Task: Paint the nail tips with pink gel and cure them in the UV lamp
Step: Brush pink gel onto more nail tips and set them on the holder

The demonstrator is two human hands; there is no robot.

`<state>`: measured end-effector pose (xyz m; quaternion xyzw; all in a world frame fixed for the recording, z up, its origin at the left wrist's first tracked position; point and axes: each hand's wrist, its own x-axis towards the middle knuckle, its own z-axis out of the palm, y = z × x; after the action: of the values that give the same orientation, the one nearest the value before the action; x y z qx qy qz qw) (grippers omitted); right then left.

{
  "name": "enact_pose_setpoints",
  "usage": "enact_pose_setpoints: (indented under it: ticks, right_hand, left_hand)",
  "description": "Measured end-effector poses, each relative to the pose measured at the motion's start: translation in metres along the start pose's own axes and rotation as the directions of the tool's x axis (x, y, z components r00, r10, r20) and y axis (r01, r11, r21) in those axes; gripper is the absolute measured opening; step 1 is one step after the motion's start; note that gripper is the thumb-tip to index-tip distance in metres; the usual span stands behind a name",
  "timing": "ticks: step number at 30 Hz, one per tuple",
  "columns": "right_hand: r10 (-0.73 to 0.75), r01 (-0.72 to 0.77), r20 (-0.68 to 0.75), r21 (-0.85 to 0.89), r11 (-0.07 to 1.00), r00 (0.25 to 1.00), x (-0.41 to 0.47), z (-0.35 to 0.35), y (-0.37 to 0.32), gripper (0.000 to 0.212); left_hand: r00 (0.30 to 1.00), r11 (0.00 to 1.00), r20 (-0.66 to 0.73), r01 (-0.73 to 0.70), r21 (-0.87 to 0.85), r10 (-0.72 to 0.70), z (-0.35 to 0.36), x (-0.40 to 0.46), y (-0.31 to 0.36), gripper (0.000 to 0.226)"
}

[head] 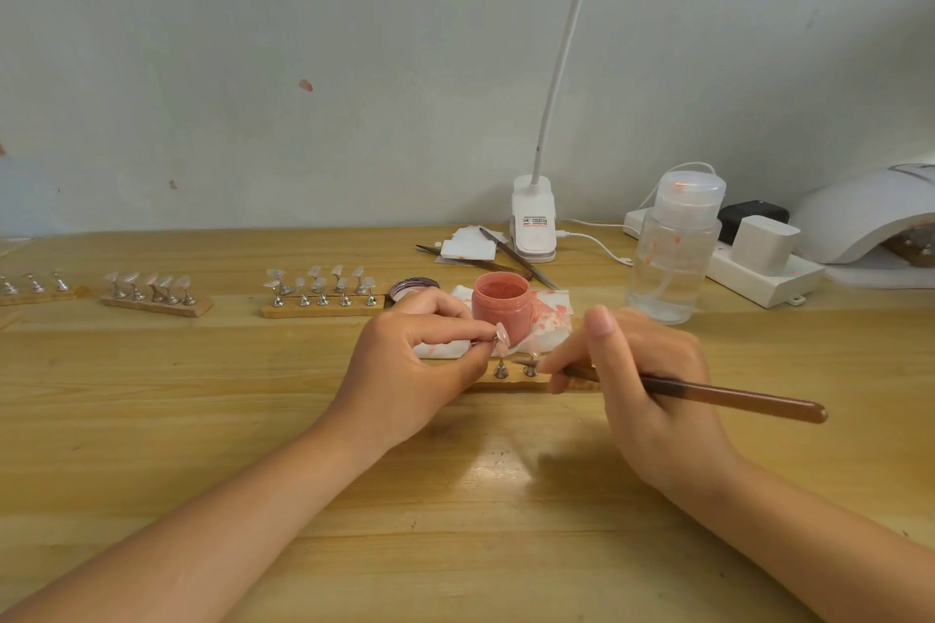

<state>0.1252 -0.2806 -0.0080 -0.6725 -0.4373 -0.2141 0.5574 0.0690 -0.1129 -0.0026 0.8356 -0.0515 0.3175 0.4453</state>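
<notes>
Two hands: nail tip (pixel 501 335), brush (pixel 708 392).

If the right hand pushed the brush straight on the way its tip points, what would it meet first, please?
Probably the left hand's fingers below the pinched nail tip: the brush in the right hand points left towards them, though depth is unclear.

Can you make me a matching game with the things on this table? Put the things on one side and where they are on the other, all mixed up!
Things:
1. Long brown paint brush
2. Open round pink gel jar
3. Clear plastic pump bottle
4. White dome-shaped UV lamp

Places:
A. At the far right edge of the wooden table
B. Held in the right hand
C. Standing on a paint-stained white tissue
D. Just in front of the white power strip

Pairs: 1-B, 2-C, 3-D, 4-A
</notes>
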Motion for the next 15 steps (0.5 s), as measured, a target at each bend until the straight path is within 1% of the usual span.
enact_pose_setpoints:
  ticks: [2,5,7,9,12,14,15]
  right_hand:
    - [-0.035,0.035,-0.021,-0.003,0.999,0.999,0.0002,0.0003,-0.0007,0.061]
    - [-0.059,0.060,0.015,-0.071,0.996,0.998,0.0011,0.0029,-0.0007,0.051]
    - [-0.033,0.034,0.025,-0.057,0.998,0.999,0.0007,0.0022,0.0007,0.057]
    - [-0.033,0.033,-0.006,-0.018,0.999,0.999,0.0002,0.0007,0.0016,0.063]
    - [-0.070,0.069,-0.002,-0.052,0.996,0.998,0.0016,0.0021,0.0000,0.056]
    - [-0.058,0.060,0.023,-0.079,0.995,0.998,0.0021,0.0032,-0.0003,0.053]
    - [-0.040,0.041,0.022,-0.062,0.997,0.999,0.0021,0.0029,-0.0004,0.055]
  left_hand:
    - [1.000,1.000,-0.007,0.002,0.004,-0.002,0.0001,0.0002,-0.0002,0.027]
    - [1.000,1.000,-0.010,-0.003,0.005,0.003,-0.0001,-0.0003,0.0001,0.029]
    - [1.000,1.000,-0.006,-0.004,0.003,0.004,-0.0002,-0.0006,0.0007,0.029]
    - [1.000,1.000,-0.003,0.007,-0.001,-0.007,-0.0003,-0.0005,0.0013,0.028]
    - [1.000,1.000,-0.001,0.020,-0.011,-0.020,-0.0006,-0.0005,0.0022,0.024]
    - [1.000,1.000,0.008,0.020,-0.010,-0.020,-0.0008,-0.0010,0.0035,0.023]
    - [1.000,1.000,0.012,0.023,-0.010,-0.023,-0.0009,-0.0011,0.0041,0.024]
